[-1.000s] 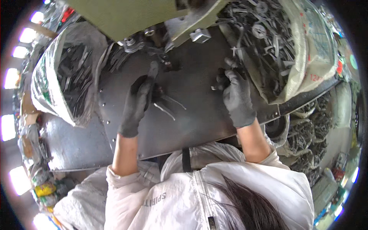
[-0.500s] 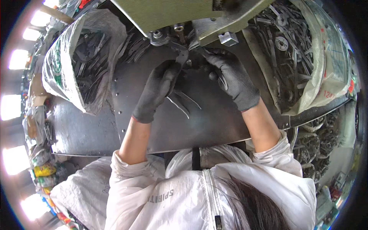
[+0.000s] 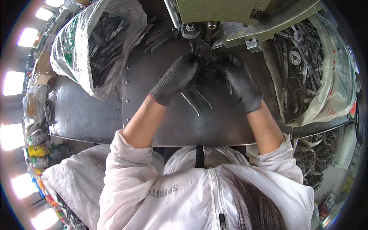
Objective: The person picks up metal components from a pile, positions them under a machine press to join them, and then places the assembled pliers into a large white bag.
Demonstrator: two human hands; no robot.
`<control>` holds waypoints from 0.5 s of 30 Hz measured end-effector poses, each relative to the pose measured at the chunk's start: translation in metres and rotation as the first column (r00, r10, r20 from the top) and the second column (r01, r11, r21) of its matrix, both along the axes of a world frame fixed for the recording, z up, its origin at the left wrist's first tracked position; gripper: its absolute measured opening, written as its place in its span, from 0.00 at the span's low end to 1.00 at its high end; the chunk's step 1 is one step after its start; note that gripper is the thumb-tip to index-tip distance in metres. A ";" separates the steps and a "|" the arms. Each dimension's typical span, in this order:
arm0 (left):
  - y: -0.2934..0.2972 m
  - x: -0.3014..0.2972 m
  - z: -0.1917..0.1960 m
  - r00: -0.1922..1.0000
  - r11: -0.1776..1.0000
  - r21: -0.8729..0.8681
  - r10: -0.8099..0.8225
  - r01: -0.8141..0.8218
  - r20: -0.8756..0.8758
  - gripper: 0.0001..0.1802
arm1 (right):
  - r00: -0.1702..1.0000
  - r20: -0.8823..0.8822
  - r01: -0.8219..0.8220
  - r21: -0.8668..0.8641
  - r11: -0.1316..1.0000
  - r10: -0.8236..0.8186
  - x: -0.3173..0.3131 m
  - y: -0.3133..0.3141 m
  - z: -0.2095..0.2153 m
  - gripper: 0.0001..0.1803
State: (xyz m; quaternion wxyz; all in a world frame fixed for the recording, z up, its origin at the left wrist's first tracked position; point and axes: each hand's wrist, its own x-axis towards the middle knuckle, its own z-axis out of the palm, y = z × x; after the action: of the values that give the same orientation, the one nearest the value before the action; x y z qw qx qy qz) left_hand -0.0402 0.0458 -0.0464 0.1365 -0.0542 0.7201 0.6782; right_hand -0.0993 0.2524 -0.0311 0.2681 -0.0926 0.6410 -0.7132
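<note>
Both hands wear dark grey knit gloves and meet below the head of a green machine (image 3: 218, 11). My left hand (image 3: 179, 76) is closed, its fingertips by a flat dark metal piece (image 3: 202, 46) under the machine's bolts. Two thin, curved metal strips (image 3: 190, 102) stick out below that palm and seem gripped in it. Facing it, my right hand (image 3: 241, 80) is closed too, fingertips drawn together near the same spot. A slim shiny metal piece (image 3: 229, 88) shows beside its palm. What both sets of fingertips pinch is mostly hidden in shadow.
On the left stands an open white woven sack (image 3: 73, 57) of dark metal strips; more loose strips (image 3: 159, 38) lie beside it. Another sack (image 3: 337, 84) of metal parts is at the right. The dark metal tabletop (image 3: 214, 126) has a front edge near my body.
My view has shifted. My hands have come closer together under the machine head, and the flat metal piece has moved from by my left fingers to between both hands.
</note>
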 end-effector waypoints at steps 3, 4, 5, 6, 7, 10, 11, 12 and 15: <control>-0.010 -0.007 -0.034 0.996 0.991 0.120 0.044 -0.053 0.073 0.18 | 0.999 -0.040 -0.003 0.077 0.997 0.006 -0.004 0.002 -0.021 0.14; -0.022 -0.011 -0.035 0.959 0.924 -0.364 0.013 -0.119 -0.282 0.18 | 0.997 -0.081 0.001 0.189 0.982 0.014 -0.006 0.004 -0.025 0.15; -0.037 -0.012 -0.036 0.820 0.632 -0.703 -0.181 -0.327 -0.544 0.17 | 0.997 -0.081 0.004 0.188 0.982 0.011 -0.006 0.003 -0.028 0.15; -0.061 -0.020 -0.038 0.819 0.631 -0.703 -0.182 -0.328 -0.545 0.17 | 0.999 -0.030 0.015 0.152 0.988 -0.010 -0.003 0.001 -0.026 0.15; -0.094 -0.030 -0.037 0.793 0.431 -0.799 -0.254 -0.419 -0.554 0.18 | 1.000 0.019 0.017 0.111 0.994 -0.019 0.000 -0.004 -0.024 0.16; -0.111 -0.053 -0.018 0.770 0.247 -0.855 -0.371 -0.457 -0.519 0.19 | 0.999 0.028 0.016 0.116 0.993 -0.019 -0.003 0.002 -0.030 0.16; -0.112 -0.058 -0.011 0.772 0.269 -0.871 -0.406 -0.411 -0.489 0.19 | 0.999 0.025 0.022 0.116 0.993 -0.025 -0.003 0.002 -0.028 0.16; -0.114 -0.064 -0.012 0.769 0.272 -0.870 -0.410 -0.411 -0.491 0.19 | 1.000 0.015 0.018 0.133 0.991 -0.021 -0.003 0.002 -0.025 0.15; -0.124 -0.060 -0.025 0.857 0.283 -0.871 -0.220 -0.402 -0.467 0.18 | 0.998 0.025 0.049 0.095 0.994 -0.052 0.006 -0.004 -0.018 0.14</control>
State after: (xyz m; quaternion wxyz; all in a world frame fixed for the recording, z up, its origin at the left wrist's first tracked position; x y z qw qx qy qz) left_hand -0.1001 -0.0782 -0.0716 -0.1576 0.0116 0.9817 0.1067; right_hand -0.0929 0.2480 -0.0495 0.2628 -0.0538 0.6724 -0.6898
